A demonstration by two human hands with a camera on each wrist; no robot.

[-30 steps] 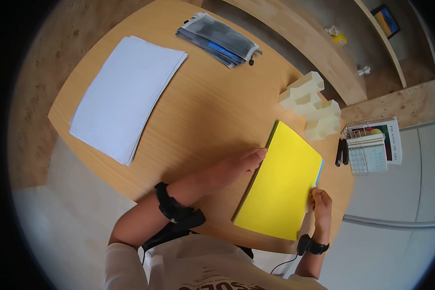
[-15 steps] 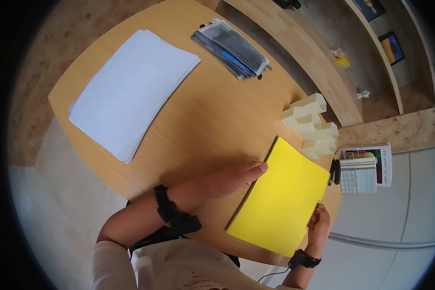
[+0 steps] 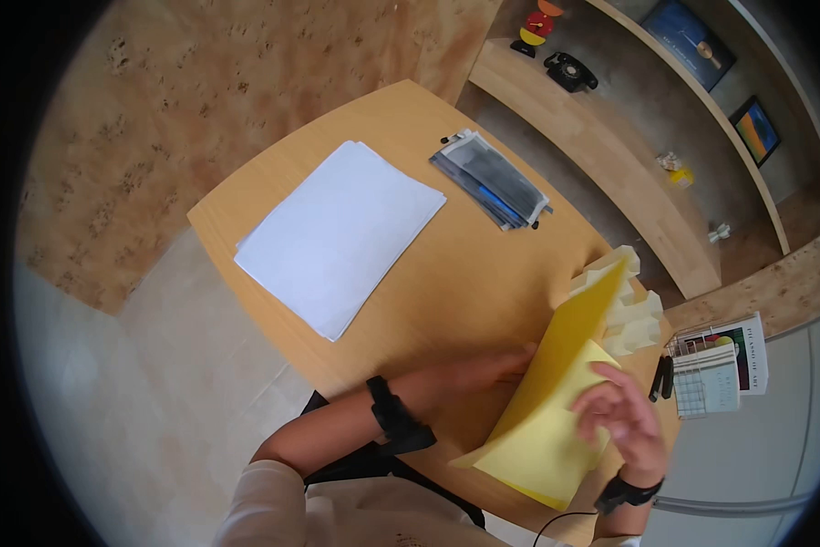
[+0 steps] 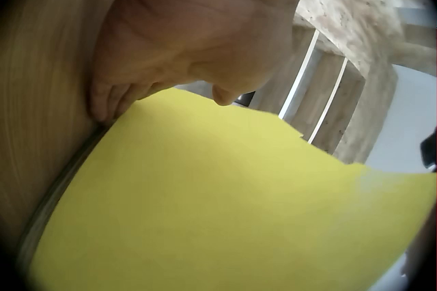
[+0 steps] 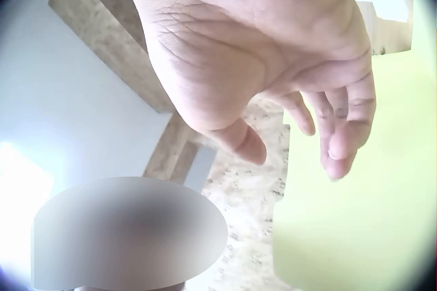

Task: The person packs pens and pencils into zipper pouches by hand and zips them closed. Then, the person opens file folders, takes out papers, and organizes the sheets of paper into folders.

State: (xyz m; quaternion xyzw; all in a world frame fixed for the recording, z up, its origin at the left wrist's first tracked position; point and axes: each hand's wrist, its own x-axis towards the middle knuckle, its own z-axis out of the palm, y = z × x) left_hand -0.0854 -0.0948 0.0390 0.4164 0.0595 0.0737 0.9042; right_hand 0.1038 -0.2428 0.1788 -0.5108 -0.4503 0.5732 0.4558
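A yellow folder (image 3: 542, 438) lies at the table's near right, one yellow leaf raised and leaning toward the left hand (image 3: 501, 365). That hand rests on the table at the folder's left edge; in the left wrist view its extended fingertips meet the edge of the yellow sheet (image 4: 205, 188), the hand (image 4: 184, 38) gripping nothing. Over the folder's right side hovers the right hand (image 3: 621, 421), fingers spread and slightly bent. In the right wrist view the hand (image 5: 273, 52) holds nothing, its thumb apart from the fingers, beside the pale yellow sheet (image 5: 355, 216).
White paper (image 3: 341, 237) is stacked on the table's left. A grey zip pouch (image 3: 492, 182) lies at the back. Cream hexagonal holders (image 3: 636, 319) stand just behind the folder, with a black stapler-like object (image 3: 662, 378) and a wire basket (image 3: 692, 383) of booklets at right.
The folder went from lying flat to having a leaf raised. The right hand has come off its right edge and up over it. The left hand stays by the left edge; the head view has shifted.
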